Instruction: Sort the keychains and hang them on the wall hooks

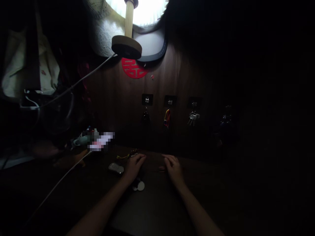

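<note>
My left hand (134, 166) rests low over the dark tabletop, its fingers stretched forward and to the right. Just behind its knuckles lies a beaded string with a yellow cord (122, 157), partly hidden by the hand. A rounded silvery object (116, 168), shaped like a computer mouse, is left of that wrist. Under the forearm's inner side sit small white round pieces (140, 186). Across a gap, my right hand (174, 167) has its fingers extended forward and left. Beside its thumb is a small reddish item (161, 168), too dim to name. I see nothing held in either hand.
Overhead hangs a lit lamp with a wooden stem (128, 21) and a trailing cord. A lit, blurred-out screen (101, 141) with a cable stands at left. Keys (193, 117) and a colourful strap (167, 118) hang from wall hooks. A pale bag (48, 70) hangs at left.
</note>
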Tool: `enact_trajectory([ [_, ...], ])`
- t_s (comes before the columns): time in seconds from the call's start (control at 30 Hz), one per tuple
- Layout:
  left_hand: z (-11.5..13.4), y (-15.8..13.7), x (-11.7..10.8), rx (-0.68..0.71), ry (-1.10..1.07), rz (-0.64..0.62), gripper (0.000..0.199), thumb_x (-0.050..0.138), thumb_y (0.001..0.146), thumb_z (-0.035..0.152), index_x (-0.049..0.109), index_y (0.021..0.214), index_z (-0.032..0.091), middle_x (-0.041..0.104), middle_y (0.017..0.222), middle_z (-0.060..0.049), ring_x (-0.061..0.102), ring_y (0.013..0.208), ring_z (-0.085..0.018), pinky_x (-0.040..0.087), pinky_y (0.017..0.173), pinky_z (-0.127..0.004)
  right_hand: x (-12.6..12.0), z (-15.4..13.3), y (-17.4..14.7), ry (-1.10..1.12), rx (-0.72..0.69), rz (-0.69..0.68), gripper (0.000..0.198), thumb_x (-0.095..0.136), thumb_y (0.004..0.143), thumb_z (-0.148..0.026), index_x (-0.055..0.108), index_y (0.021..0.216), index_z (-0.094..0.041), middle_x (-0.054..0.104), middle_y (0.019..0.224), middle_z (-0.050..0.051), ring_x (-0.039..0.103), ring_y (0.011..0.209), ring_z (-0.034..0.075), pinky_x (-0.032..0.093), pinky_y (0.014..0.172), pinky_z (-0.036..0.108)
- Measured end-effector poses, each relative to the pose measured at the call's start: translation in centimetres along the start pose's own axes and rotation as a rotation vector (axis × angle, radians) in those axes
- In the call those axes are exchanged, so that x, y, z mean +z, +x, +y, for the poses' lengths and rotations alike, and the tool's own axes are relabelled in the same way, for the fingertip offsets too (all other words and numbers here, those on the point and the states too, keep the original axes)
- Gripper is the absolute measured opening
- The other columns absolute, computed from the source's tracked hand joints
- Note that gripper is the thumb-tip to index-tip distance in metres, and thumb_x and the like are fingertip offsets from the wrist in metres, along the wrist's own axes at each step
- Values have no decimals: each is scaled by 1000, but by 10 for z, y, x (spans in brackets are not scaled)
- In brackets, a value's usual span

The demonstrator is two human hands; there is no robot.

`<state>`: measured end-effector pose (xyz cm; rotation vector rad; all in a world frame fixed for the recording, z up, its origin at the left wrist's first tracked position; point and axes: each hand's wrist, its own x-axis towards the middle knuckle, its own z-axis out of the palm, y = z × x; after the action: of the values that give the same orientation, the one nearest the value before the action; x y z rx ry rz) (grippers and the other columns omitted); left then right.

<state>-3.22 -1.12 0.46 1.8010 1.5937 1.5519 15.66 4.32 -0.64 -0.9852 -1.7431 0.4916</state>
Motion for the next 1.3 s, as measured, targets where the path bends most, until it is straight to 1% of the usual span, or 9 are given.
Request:
enact_trajectory([
  [0.1,5,11,-3,-27,-5,-20,28,45,80,38,66,81,18,69,77,0,62,75,-16,45,69,-26,-3,14,-1,-251,32,28,28,42,82,-28,66,94,-23,64,98,7,54,96,22,40,86,38],
  [0.2,15,27,-4,-33,-20,-28,29,47,79,40,67,81,18,68,76,0,61,74,-16,44,66,-24,-6,20,-5,-466,114,-39,27,43,81,-24,64,97,-25,64,100,6,53,97,24,39,82,40],
  [0.33,33,55,2,-32,-94,-19,30,50,76,41,67,80,17,67,71,-1,61,70,-15,43,62,-23,-8,16,-8,-594,188,-123,27,42,83,-23,62,102,-24,63,104,7,52,100,25,37,81,40],
  [0.53,69,101,19,70,-193,33,28,54,75,40,68,80,16,67,69,-1,61,68,-14,43,61,-22,-9,9,-6,-638,269,-176,28,41,84,-23,62,103,-25,63,108,4,50,103,22,34,84,37],
  [0.67,95,133,31,121,-253,59,24,56,75,36,69,76,16,68,67,-1,61,67,-14,43,61,-21,-9,8,-7,-661,292,-189,30,41,84,-22,61,107,-22,62,110,5,49,106,22,34,85,35],
  [0.77,109,157,41,66,-345,75,20,61,71,33,70,74,16,69,66,-1,61,67,-14,43,61,-20,-10,8,-8,-683,293,-193,32,41,84,-21,60,109,-20,61,112,7,49,107,23,33,87,35],
  [0.9,116,181,50,-3,-412,66,19,65,68,33,70,72,15,67,61,-1,61,61,-12,44,59,-20,-10,9,-9,-696,289,-196,32,40,84,-21,60,109,-21,61,111,8,49,107,23,34,86,35],
  [1.1,117,196,54,-79,-460,41,19,66,67,32,69,69,13,63,54,0,57,51,-9,43,54,-20,-9,9,-10,-675,282,-178,31,41,84,-21,62,106,-23,61,109,8,49,107,23,33,87,37],
  [1.3,116,189,56,-160,-511,-4,14,65,68,25,67,63,12,59,48,1,51,43,-6,41,49,-18,-10,10,-10,-657,279,-178,31,42,83,-21,61,107,-23,61,110,8,48,108,23,33,87,37],
])
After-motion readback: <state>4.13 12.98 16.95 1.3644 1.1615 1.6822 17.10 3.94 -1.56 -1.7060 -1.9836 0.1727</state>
